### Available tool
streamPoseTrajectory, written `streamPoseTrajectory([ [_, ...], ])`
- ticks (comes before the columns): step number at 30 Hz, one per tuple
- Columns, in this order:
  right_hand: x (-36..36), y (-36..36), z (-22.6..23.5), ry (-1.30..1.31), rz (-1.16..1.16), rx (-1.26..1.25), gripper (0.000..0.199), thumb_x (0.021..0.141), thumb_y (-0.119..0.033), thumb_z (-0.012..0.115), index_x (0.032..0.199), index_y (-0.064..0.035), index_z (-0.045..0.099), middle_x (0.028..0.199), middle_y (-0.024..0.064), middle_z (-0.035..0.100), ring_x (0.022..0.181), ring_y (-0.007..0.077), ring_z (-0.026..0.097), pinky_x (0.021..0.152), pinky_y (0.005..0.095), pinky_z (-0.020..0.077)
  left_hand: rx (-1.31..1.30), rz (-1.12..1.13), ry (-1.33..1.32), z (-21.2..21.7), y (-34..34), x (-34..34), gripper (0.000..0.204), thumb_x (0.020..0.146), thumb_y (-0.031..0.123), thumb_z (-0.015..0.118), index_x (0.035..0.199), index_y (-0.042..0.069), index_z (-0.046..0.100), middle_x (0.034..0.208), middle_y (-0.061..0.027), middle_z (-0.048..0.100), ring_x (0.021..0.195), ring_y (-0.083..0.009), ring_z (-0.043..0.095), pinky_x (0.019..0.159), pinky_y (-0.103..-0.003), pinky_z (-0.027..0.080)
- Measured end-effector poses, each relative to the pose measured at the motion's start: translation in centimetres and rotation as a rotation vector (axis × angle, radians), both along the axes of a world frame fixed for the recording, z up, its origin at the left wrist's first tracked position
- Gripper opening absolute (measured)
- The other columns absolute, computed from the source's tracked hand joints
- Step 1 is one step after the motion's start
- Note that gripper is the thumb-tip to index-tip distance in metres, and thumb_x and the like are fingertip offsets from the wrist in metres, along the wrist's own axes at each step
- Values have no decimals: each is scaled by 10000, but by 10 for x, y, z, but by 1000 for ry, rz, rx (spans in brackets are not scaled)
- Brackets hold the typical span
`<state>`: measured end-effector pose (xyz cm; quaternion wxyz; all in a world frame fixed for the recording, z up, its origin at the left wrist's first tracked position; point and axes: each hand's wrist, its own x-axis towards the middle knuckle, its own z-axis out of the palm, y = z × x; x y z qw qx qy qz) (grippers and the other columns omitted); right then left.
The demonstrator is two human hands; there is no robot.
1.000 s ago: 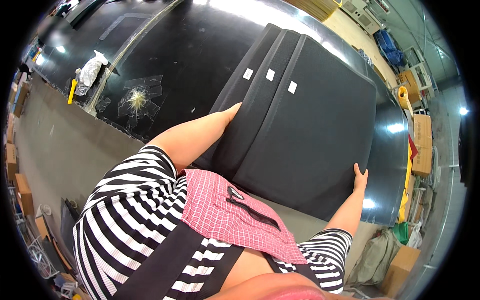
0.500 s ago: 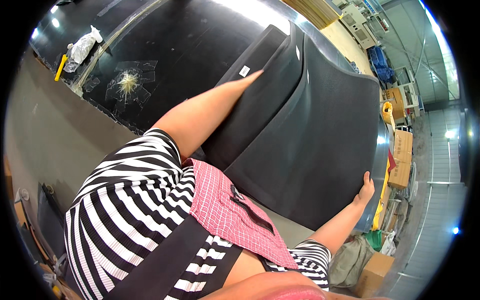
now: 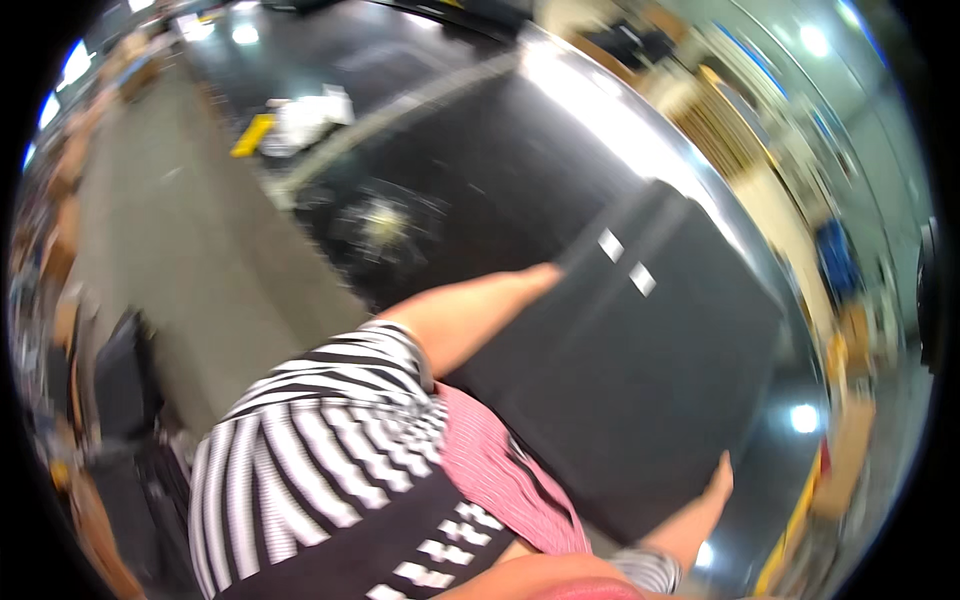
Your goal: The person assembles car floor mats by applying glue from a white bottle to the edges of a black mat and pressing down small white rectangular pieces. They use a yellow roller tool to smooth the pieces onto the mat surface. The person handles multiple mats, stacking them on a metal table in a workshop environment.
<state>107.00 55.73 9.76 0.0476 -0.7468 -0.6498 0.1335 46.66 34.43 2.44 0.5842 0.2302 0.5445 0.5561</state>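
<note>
A stack of black, flexible sheets (image 3: 640,380) lies tilted across the dark tabletop in front of me, close against my body. Two small white labels (image 3: 642,279) show near its far left edge. At the left edge of the stack, my left hand (image 3: 543,277) is closed on it, its fingertips hidden and blurred. My right hand (image 3: 718,482) grips the near right edge, with the thumb up along the side and the other fingers out of sight beneath.
On the glossy black table (image 3: 480,140), a white plastic-wrapped bundle (image 3: 303,122) lies by a yellow-handled object (image 3: 253,135) at the far left. Nearer is a taped, pale starburst patch (image 3: 382,228). Cardboard boxes (image 3: 845,455) stand beyond the right edge. A grey floor (image 3: 190,220) runs along the left.
The sheets, bent and fanned apart before, now lie flatter and closer together, with their labels side by side. My view has turned, and both hands appear lower in it.
</note>
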Motion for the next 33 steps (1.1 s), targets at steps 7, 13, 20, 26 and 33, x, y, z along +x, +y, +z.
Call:
streamPoseTrajectory([
  [7, -42, -20, 23, -271, -135, 131, 586, 933, -425, 653, 1244, 71, 623, 1204, 224, 661, 1062, 365, 655, 967, 465, 502, -211, -56, 314, 10, -15, -12, 289, 916, 240, 599, 1076, 55, 753, 1090, -131, 714, 951, -315, 678, 818, -492, 523],
  [13, -70, -56, 56, -271, -293, 388, 556, 899, -405, 698, 1193, 64, 646, 1168, 257, 661, 1051, 404, 654, 949, 499, 504, -135, 2, 208, 0, -110, -45, 186, 955, 91, 541, 1038, 14, 688, 861, -97, 664, 717, -214, 642, 611, -370, 562],
  [20, -136, -181, 32, 201, 49, 1077, 398, 886, -244, 704, 1143, 55, 657, 1096, 263, 643, 996, 396, 637, 898, 475, 524, -1, -85, 204, 48, -281, -55, 343, 971, 136, 618, 1282, 3, 558, 1033, -88, 679, 847, -162, 682, 718, -313, 589],
  [26, -323, -290, 0, 936, 953, 990, 356, 928, -164, 661, 1225, 31, 639, 1166, 188, 641, 1023, 300, 641, 906, 401, 531, -30, -179, 372, 34, -451, -98, 340, 947, 215, 651, 1213, 6, 621, 1057, -113, 712, 901, -196, 712, 768, -354, 586],
  [33, -601, -520, 27, 986, 1064, 153, 274, 906, 16, 635, 1179, 6, 640, 1185, 93, 621, 1008, 187, 610, 848, 290, 506, -191, 178, 407, 6, -696, -174, 421, 929, 310, 695, 1229, 17, 651, 1157, -127, 722, 1060, -231, 686, 916, -354, 545],
])
